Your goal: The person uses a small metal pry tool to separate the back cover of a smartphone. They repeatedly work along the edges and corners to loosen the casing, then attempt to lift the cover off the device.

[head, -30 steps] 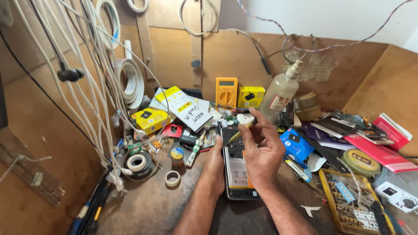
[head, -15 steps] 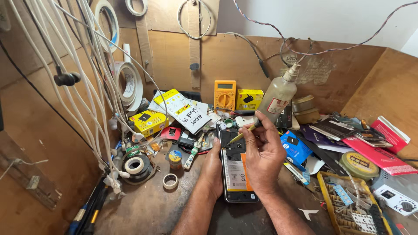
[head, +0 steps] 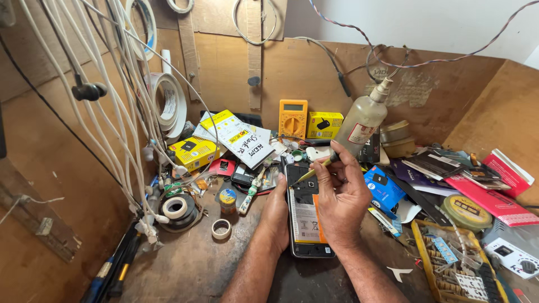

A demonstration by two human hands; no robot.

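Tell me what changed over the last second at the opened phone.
The right hand came down from holding a small pale piece up to setting a thin tool against the top of the opened phone. The left hand still steadies the phone's left edge.

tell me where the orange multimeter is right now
In the head view the orange multimeter stands at the back of the bench against the brown wall, just left of the small yellow box and beyond the opened phone.
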